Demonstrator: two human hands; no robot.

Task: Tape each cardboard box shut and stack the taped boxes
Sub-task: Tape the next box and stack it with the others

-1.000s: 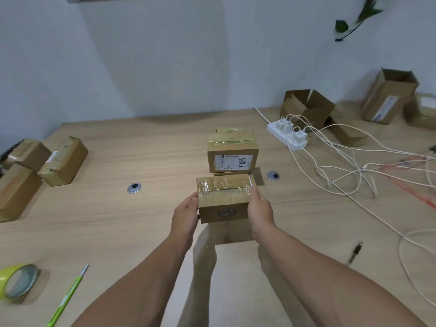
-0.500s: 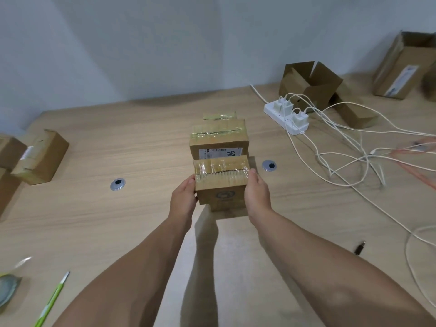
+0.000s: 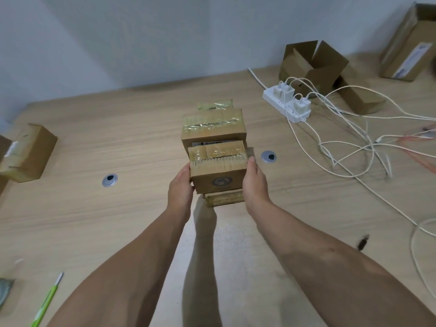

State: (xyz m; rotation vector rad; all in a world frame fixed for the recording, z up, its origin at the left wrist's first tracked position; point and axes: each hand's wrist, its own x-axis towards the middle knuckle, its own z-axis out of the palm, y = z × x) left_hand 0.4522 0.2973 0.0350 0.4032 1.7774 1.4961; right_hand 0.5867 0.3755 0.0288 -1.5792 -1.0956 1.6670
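Both my hands hold a small cardboard box (image 3: 218,178) between them, above the wooden table (image 3: 118,142). Its top is sealed with clear tape. My left hand (image 3: 180,192) grips its left side and my right hand (image 3: 256,185) grips its right side. Directly behind it stands a larger taped box (image 3: 212,128) with a white label; the held box covers most of that label. Another taped top (image 3: 214,105) shows beyond that one. A taped cardboard edge (image 3: 224,199) shows just under the held box; what it belongs to is unclear.
A white power strip (image 3: 286,102) with tangled cables (image 3: 354,142) lies to the right. An open box (image 3: 311,64) and another box (image 3: 408,43) stand behind the strip. More boxes (image 3: 30,152) sit far left. A green pen (image 3: 46,303) and a tape roll (image 3: 4,291) lie near left.
Both hands have carried the small taped box forward, away from me, until it sits right in front of the larger taped box and overlaps its label.
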